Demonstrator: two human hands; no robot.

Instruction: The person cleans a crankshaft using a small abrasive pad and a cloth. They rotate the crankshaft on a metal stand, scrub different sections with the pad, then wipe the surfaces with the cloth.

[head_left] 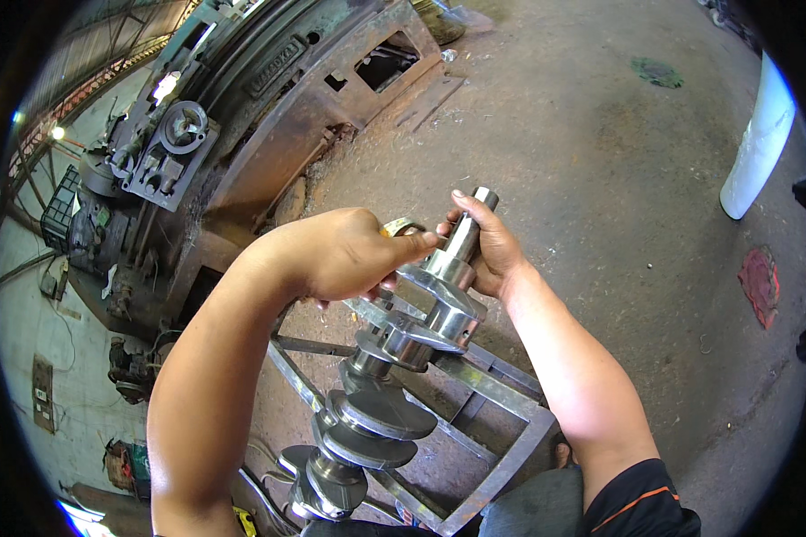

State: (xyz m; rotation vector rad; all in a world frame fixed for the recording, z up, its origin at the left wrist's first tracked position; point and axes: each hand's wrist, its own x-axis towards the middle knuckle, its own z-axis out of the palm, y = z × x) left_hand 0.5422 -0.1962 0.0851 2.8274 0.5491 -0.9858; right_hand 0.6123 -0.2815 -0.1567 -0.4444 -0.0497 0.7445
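A shiny steel crankshaft (405,340) runs from the lower middle up to the centre, its journals and webs bare. My right hand (495,249) wraps round the smooth shaft at its far end, thumb along the side near the tip. From the left, my left hand (358,259) reaches across, its thumb at the shaft and its fingers curled below. Beside that hand shows a pale curved strip (405,224) with a bit of yellow; whether the hand grips it is hidden behind the knuckles.
Under the crankshaft is a metal frame stand (510,425). A large rusty machine (282,148) fills the upper left. On the concrete floor lie a green cloth (656,72) and a red cloth (759,285). A white post (758,143) stands at right.
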